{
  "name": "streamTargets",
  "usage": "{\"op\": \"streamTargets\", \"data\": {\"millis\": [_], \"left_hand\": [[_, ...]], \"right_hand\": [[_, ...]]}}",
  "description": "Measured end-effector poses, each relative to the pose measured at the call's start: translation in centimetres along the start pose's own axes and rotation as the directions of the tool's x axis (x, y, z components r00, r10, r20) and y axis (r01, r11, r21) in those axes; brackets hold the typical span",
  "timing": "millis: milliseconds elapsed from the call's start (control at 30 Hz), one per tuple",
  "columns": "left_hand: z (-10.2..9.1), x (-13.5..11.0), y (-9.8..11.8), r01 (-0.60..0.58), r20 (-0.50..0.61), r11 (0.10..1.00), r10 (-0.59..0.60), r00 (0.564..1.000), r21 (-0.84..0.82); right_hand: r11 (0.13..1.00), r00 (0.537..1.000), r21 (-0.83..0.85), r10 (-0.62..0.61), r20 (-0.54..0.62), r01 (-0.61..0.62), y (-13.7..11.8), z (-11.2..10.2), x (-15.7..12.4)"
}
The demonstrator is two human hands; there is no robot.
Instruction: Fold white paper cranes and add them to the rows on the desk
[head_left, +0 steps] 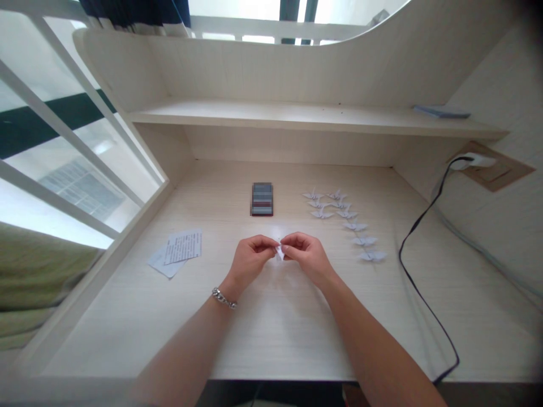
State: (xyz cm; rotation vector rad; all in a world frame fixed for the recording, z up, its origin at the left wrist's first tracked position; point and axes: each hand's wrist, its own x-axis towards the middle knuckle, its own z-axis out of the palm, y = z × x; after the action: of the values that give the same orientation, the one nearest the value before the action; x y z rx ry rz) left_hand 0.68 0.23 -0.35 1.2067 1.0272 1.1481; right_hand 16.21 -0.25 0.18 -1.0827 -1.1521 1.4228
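Between my fingertips, over the middle of the desk, is a small folded piece of white paper (280, 252). My left hand (254, 253) pinches its left side, thumb against forefinger, and a chain bracelet (224, 298) circles that wrist. On the other side my right hand (306, 252) pinches the paper the same way. The fingers cover much of it, so its exact shape is hard to make out. Several white paper cranes (355, 227) lie in rows on the desk to the right of my hands.
A dark, pixelated rectangular object (262, 199) lies beyond my hands. Printed paper sheets (183, 247) rest at left. On the right, a black cable (407, 271) runs from a wall socket (494, 165) across the desk (271, 333). A shelf (297, 113) spans the back.
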Motion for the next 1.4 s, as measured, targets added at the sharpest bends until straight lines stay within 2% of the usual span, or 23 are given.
{"op": "streamTargets", "data": {"millis": [100,233,433,633,933,1167,1267,1400], "left_hand": [[0.1,-0.1,0.1,0.032,-0.012,0.999,-0.032,0.999,-0.034],[0.3,-0.1,0.1,0.001,-0.056,0.999,-0.003,0.998,-0.034],[0.3,0.0,-0.4,-0.016,-0.067,1.0,0.017,0.998,0.016],[0.2,-0.1,-0.3,-0.032,-0.053,0.995,0.038,0.998,0.097],[0.4,-0.2,-0.5,-0.026,-0.061,0.997,0.03,0.998,0.066],[0.4,-0.2,-0.7,-0.051,-0.081,0.998,0.054,0.995,0.037],[0.7,-0.2,-0.6,-0.034,-0.08,0.999,0.034,0.996,0.006],[0.9,-0.2,-0.7,0.012,-0.057,0.998,-0.015,0.998,-0.054]], "right_hand": [[0.991,0.996,-0.096,-0.09,-0.009,0.089,0.3,-0.1,0.0],[0.972,0.989,-0.188,-0.148,-0.023,0.141,0.4,-0.2,0.0],[0.984,0.997,-0.157,-0.079,0.028,0.082,0.6,-0.3,0.1],[0.986,1.0,-0.165,-0.023,0.021,0.026,0.6,-0.4,0.2],[0.977,1.0,-0.214,-0.022,-0.002,0.021,0.7,-0.2,0.3],[0.992,0.998,-0.118,0.05,0.042,-0.045,0.9,0.1,0.3],[0.982,0.999,-0.187,0.023,0.035,-0.016,0.9,0.0,0.3],[0.967,0.998,-0.25,-0.052,-0.034,0.042,1.1,0.1,0.4]]}}
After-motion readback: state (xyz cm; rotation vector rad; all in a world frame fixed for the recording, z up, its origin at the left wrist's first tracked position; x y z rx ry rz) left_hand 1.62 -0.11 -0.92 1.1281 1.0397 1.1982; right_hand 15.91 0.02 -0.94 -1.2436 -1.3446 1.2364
